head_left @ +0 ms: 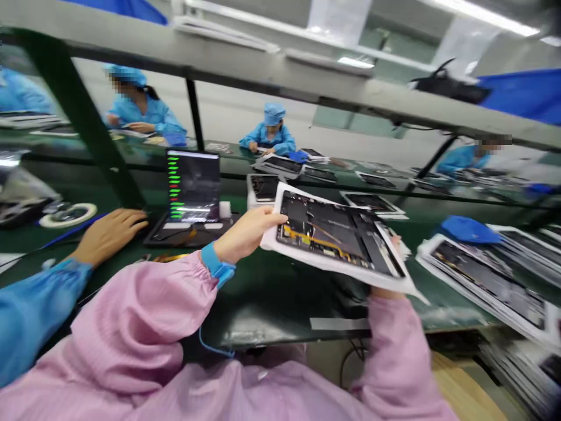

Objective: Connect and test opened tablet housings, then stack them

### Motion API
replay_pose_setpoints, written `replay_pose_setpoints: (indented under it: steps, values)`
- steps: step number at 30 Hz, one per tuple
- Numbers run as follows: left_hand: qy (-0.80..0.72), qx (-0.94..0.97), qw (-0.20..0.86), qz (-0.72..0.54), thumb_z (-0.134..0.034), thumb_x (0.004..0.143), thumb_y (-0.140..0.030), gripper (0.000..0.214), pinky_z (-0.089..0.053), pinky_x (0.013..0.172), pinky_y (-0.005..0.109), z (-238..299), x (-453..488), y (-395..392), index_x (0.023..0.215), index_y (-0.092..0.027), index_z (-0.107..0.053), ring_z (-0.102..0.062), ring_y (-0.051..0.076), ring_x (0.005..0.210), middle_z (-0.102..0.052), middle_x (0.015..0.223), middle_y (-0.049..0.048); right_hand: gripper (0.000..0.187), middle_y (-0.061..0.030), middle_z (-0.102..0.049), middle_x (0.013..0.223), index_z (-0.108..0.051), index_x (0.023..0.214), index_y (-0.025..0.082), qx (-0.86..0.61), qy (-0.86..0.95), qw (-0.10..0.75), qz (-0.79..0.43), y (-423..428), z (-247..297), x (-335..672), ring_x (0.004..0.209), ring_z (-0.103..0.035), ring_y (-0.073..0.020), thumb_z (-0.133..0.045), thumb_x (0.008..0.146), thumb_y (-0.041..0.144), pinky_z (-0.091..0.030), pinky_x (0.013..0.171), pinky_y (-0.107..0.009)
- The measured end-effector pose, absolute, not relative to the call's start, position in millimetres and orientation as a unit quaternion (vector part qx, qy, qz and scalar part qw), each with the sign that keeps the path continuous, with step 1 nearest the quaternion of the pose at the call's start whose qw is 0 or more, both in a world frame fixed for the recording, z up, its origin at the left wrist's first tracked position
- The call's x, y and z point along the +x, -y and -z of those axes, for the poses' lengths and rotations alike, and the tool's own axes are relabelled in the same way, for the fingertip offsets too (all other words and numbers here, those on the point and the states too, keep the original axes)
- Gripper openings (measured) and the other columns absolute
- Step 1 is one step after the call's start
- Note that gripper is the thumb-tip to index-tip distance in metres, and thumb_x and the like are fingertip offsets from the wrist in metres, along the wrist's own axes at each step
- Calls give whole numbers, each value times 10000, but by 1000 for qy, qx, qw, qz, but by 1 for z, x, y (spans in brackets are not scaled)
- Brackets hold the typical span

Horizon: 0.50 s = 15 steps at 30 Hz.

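Observation:
I hold an opened tablet (pixel 337 234), lying on a white sheet with its dark inside and yellow flex cable showing, tilted above the green bench (pixel 272 292). My left hand (pixel 245 234), in a pink sleeve with a blue wrist strap, grips its left edge with the thumb on top. Mostly hidden beneath the tablet's near right corner, my right hand (pixel 388 292) supports it, and its fingers curl up at the right edge.
A co-worker's hand (pixel 109 234) in a blue sleeve rests left of a small screen with green bars (pixel 193 184). A tape roll (pixel 68 215) lies far left. Stacked tablets (pixel 482 275) and a blue cloth (pixel 467 228) sit at right. People in blue (pixel 272 131) work across the line.

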State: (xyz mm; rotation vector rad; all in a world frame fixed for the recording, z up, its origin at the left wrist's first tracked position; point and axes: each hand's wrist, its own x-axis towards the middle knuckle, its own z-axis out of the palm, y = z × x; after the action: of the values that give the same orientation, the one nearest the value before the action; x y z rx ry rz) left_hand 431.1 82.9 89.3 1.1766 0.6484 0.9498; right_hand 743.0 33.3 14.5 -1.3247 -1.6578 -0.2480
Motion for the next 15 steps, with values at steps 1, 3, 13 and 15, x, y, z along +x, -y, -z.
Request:
replay_pose_setpoints:
  steps: [1, 3, 13, 15]
  values:
    - [-313, 554, 664, -393, -658, 766, -252, 136, -475, 608, 225, -83, 407, -75, 776, -136, -587, -593, 127, 635, -623, 727, 19, 446, -104, -710, 908, -701, 975, 166, -553, 672, 492, 25, -27, -21, 737, 839, -687, -231, -345, 984, 435, -556, 778, -401]
    - [-382, 609, 597, -356, -624, 815, -401, 253, -480, 597, 246, -68, 360, -64, 825, -152, -582, -604, 148, 667, -634, 795, 30, 303, -70, -718, 817, -716, 840, 202, -584, 612, 508, -162, -17, -31, 721, 773, -691, -248, -542, 893, 444, -571, 699, -369]
    - [-581, 785, -26, -213, -522, 796, -133, 99, -434, 886, 425, -11, 265, -88, 745, -167, -599, -541, 292, 1043, -641, 1019, 114, 422, -49, -720, 1021, -629, 1103, 204, -550, 366, 408, -630, -16, -9, 611, 875, -699, -245, -754, 706, 275, -569, 769, -344]
    - [-587, 766, 55, -255, -526, 802, -165, 78, -455, 811, 370, -19, 265, -96, 769, -171, -596, -584, 235, 878, -655, 859, 75, 483, -51, -693, 1110, -590, 1179, 212, -526, 400, 405, -632, -29, 7, 595, 975, -675, -243, -730, 727, 306, -546, 856, -359]
